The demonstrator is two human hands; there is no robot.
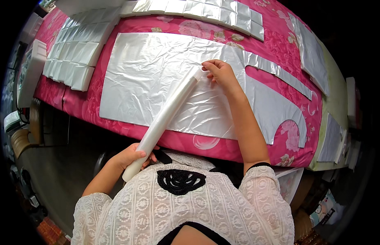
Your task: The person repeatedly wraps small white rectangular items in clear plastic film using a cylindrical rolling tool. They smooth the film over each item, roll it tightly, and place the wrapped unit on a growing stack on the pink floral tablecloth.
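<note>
A long, slim roll of whitish plastic film (167, 116) slants up from near my waist to the middle of the table. My left hand (135, 156) wraps round its lower part. At its upper end, my right hand (217, 73) pinches the thin, clear edge of the film. Underneath lies a wide, flat, silvery plastic sheet (137, 69), creased and glossy, perhaps several layers thick. Its right end is cut into an apron-like shape (263, 104), with a long strip and curved openings that let the pink cloth show.
Folded white plastic packets (75, 53) stand in rows at the left, and more packets (214, 12) line the far side. The table has a pink flowered cloth (177, 141). More silvery sheets (310, 53) lie at the right. A wooden chair (24, 136) stands left.
</note>
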